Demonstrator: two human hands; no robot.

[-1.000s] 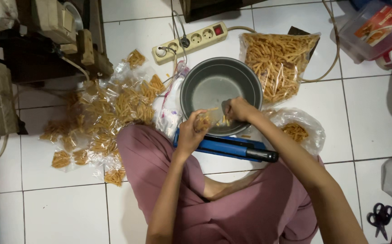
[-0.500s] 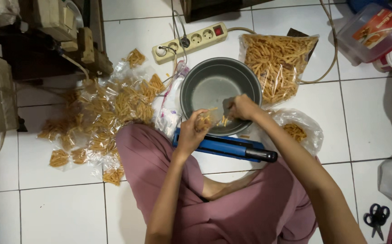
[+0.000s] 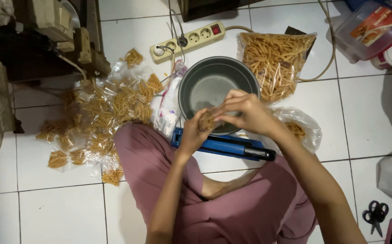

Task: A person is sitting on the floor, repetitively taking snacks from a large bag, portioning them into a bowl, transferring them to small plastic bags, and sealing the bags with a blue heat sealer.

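My left hand (image 3: 195, 134) and my right hand (image 3: 243, 111) meet over the near rim of a round grey metal bowl (image 3: 214, 81). Together they pinch a small clear bag of tan snack sticks (image 3: 207, 121). A blue bar-shaped heat sealer with a black handle (image 3: 225, 146) lies on the white tiles just below the hands, across my knees. The fingers hide most of the little bag.
A heap of several filled small snack bags (image 3: 101, 117) lies to the left. A large clear bag of snack sticks (image 3: 275, 61) sits beyond the bowl, a smaller open bag (image 3: 300, 129) to the right. A power strip (image 3: 189, 40), red-lidded box (image 3: 370, 27), scissors (image 3: 376, 214).
My right hand has come down from the bowl's middle toward the left hand, and both now close together on the small bag nearer the sealer.
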